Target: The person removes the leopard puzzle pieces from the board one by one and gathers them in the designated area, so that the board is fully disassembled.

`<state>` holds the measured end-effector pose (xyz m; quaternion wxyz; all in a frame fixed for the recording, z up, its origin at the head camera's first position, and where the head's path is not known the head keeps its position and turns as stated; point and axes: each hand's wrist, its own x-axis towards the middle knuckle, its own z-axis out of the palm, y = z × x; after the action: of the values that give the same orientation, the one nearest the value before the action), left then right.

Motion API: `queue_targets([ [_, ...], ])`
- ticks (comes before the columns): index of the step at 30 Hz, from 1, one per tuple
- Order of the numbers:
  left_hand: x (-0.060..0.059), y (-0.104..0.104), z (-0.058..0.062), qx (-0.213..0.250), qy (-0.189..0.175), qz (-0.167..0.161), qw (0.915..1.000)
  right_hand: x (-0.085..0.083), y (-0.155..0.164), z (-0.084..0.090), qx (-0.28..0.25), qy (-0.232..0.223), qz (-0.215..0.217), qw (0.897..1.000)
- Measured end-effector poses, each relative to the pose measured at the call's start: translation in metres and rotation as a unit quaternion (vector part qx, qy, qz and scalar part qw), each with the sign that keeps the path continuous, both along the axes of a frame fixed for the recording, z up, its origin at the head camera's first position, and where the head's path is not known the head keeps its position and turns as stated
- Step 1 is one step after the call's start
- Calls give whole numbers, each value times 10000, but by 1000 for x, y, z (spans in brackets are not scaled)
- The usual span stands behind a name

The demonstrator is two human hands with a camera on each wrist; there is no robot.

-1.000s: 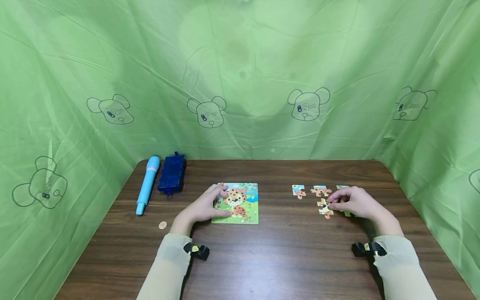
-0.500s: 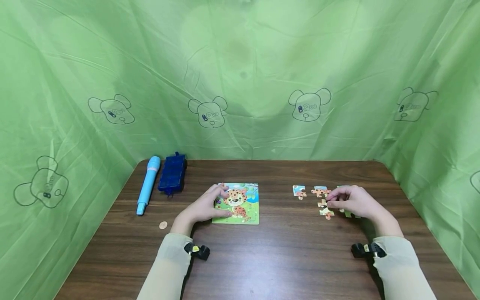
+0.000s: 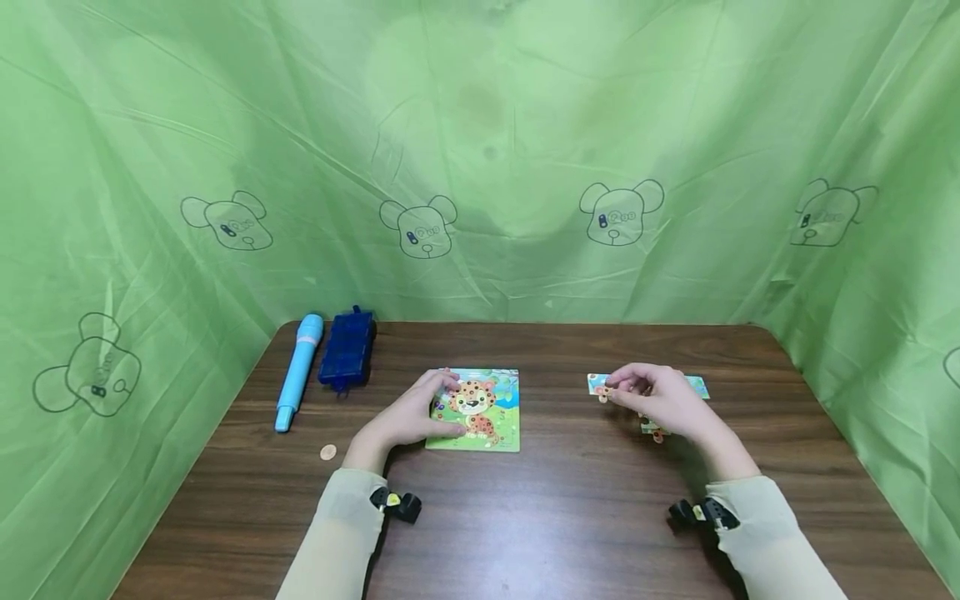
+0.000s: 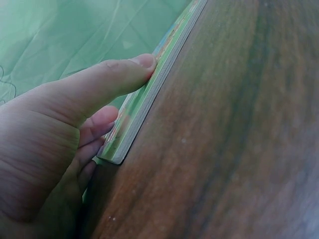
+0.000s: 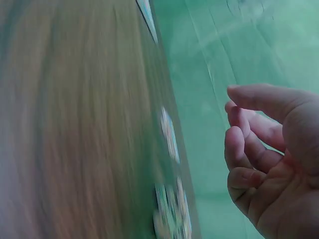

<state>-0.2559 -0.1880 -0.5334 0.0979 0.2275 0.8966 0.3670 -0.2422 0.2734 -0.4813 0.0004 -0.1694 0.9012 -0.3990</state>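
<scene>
Setting: a staged recording booth, not a lived-in room. Green sheeting (image 3: 495, 150) printed with cartoon bear heads is hanging as a backdrop, wrapping around three sides beyond both hands. A dark wood-grain tabletop (image 3: 570, 508) is filling the enclosed space. Small black devices (image 3: 397, 502) are sitting at both wrists. Toy-like items are lying beyond the left hand (image 3: 408, 417): a blue pen-shaped gadget (image 3: 298, 369), a dark blue block (image 3: 345, 348).
</scene>
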Motion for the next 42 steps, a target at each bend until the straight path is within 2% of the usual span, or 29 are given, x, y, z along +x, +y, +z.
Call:
queue_targets([
  [3,1,2,1,30,-52,1,10000,4,-20,-1,-51,42,193,9998],
  [10,2,2,2,-91,-138,260,9995,13,-75,-3,-61,-43,1059,9943],
  [13,2,3,2,-158,-114,350,9992,15,-96,-2,-116,-122,1188,9928],
  [18,3,2,2,-399,-115,517,9978,10,-129,3,-156,-160,1088,9938],
  [23,4,0,2,-451,-75,606,9971,-1,-165,2,-235,-150,785,9965],
  [30,1,-2,-2,-399,52,559,9976,-10,-207,-13,-552,-462,377,9967],
  [37,-1,-3,-4,-350,153,476,9981,-13,-227,-28,-917,-920,348,9909],
  [42,-2,-3,-4,-415,236,467,9978,-13,-231,-36,-971,-962,422,9897],
])
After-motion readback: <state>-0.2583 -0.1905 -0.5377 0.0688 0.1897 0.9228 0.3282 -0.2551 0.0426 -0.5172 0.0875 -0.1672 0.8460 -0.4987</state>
